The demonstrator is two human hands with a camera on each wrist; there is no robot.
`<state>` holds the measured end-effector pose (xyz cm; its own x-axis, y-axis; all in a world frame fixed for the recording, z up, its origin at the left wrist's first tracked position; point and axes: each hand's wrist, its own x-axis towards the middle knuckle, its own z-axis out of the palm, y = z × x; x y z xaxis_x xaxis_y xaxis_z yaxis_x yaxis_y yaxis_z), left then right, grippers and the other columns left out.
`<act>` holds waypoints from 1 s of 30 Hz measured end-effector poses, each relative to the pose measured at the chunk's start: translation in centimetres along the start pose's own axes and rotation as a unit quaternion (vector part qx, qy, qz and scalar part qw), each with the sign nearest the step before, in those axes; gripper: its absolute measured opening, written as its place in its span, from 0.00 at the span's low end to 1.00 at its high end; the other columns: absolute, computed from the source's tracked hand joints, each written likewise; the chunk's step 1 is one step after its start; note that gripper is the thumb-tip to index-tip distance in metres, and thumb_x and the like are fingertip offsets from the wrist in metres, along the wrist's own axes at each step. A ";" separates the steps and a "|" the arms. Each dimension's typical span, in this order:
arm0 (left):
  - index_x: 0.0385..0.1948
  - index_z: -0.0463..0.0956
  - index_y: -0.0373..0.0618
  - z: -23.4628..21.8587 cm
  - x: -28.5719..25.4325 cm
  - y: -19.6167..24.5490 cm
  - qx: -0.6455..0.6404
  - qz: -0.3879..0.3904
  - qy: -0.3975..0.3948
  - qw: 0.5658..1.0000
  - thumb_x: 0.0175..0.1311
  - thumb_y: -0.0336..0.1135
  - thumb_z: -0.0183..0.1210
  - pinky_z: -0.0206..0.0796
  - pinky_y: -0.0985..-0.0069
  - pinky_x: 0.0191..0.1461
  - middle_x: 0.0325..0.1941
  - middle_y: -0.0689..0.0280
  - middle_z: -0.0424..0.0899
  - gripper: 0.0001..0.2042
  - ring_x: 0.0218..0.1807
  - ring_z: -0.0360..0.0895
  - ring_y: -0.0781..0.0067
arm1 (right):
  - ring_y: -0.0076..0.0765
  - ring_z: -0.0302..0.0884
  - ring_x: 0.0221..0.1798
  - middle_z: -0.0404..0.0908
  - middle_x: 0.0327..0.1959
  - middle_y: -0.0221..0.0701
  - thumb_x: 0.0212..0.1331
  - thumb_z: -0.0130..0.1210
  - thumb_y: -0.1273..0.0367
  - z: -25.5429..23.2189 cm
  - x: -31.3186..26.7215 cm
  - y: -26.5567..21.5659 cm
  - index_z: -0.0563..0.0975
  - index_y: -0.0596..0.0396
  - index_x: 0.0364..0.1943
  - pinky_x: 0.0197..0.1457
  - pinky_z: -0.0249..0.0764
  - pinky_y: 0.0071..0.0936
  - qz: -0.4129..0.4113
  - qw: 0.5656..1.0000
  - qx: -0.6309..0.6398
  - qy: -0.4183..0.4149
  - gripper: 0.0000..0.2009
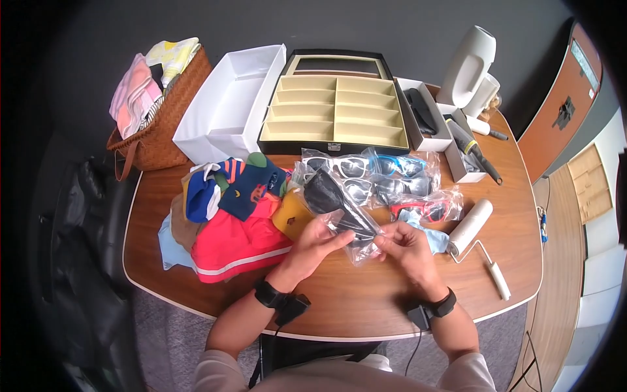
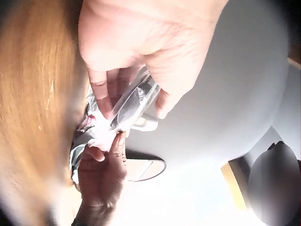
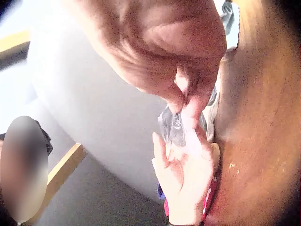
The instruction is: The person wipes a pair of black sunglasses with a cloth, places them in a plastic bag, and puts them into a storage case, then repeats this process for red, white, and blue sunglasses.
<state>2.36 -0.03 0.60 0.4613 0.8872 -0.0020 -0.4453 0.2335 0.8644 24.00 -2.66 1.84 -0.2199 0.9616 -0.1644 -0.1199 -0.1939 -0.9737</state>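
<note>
A pair of black sunglasses (image 1: pixel 330 196) in a clear plastic bag (image 1: pixel 358 255) is held up over the near part of the table. My left hand (image 1: pixel 313 247) grips the bagged sunglasses from the left, thumb on top and fingers beneath. At the bag's near right end, my right hand (image 1: pixel 410 253) pinches the plastic between thumb and fingers. The left wrist view shows the dark lens (image 2: pixel 134 103) through the film, between the left thumb and fingers. In the right wrist view, the right fingertips nip crinkled clear plastic (image 3: pixel 174 129) above the left palm (image 3: pixel 181 172).
Several bagged glasses (image 1: pixel 405 166) lie beyond the hands. Behind them stands an open cream-lined compartment case (image 1: pixel 334 108), beside a white box (image 1: pixel 228 98) and a wicker basket (image 1: pixel 166 111). Folded clothes (image 1: pixel 238 242) are at left; a lint roller (image 1: pixel 471 227) is at right.
</note>
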 end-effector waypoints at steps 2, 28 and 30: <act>0.53 0.72 0.37 0.5 0.0 0.2 -0.035 -0.007 0.005 0.999 0.66 0.27 0.59 0.69 0.79 0.56 0.49 0.67 0.81 0.15 0.50 0.76 0.82 | 0.23 0.82 0.33 0.84 0.34 0.33 0.63 0.59 0.74 0.0 0.0 0.2 0.77 0.64 0.44 0.34 0.76 0.19 -0.006 1.000 0.005 0.011 0.09; 0.54 0.74 0.40 -2.2 -0.4 -0.9 -0.153 -0.157 -0.148 0.964 0.68 0.35 0.58 0.68 0.81 0.38 0.43 0.69 0.81 0.16 0.41 0.77 0.79 | 0.50 0.69 0.63 0.74 0.56 0.40 0.52 0.60 0.76 2.1 1.0 -8.2 0.75 0.52 0.57 0.63 0.68 0.43 -0.372 0.635 -0.673 -0.073 0.24; 0.55 0.73 0.41 -1.1 0.0 -1.2 -0.142 -0.088 -0.088 0.982 0.69 0.34 0.57 0.69 0.80 0.40 0.44 0.70 0.80 0.15 0.41 0.77 0.79 | 0.52 0.69 0.62 0.72 0.56 0.44 0.55 0.60 0.75 2.4 1.7 -8.3 0.73 0.57 0.58 0.62 0.69 0.41 -0.328 0.748 -0.577 0.001 0.23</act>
<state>2.04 0.11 -1.04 0.6643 0.7468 -0.0302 -0.5313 0.5003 0.6837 22.34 0.08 10.00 -0.4788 0.7764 0.4097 0.7137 0.6160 -0.3333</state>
